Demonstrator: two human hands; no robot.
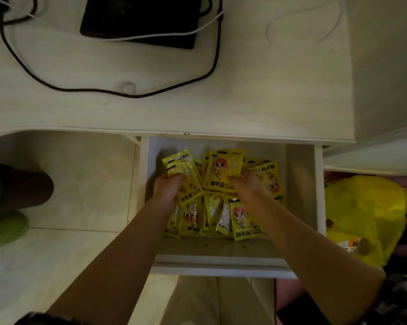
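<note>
Fingers on the left hand (168, 188) curl round a small bunch of yellow packets (186, 177), and the right hand (246, 182) pinches one cartoon packet (223, 171) by its lower corner, both inside the open drawer (221, 261). They look light, thin and crinkly, maybe slippery, so an edge or corner is best to hold. Their long sides run away from the person, tops toward the worktop (221, 109)

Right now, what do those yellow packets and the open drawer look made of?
Yellow packets: probably thin plastic film, glossy; they crinkle and catch highlights under printed cartoon artwork. Drawer: seemingly laminated board, white and smooth with a matte look; square, flat edges suggest it.
</note>
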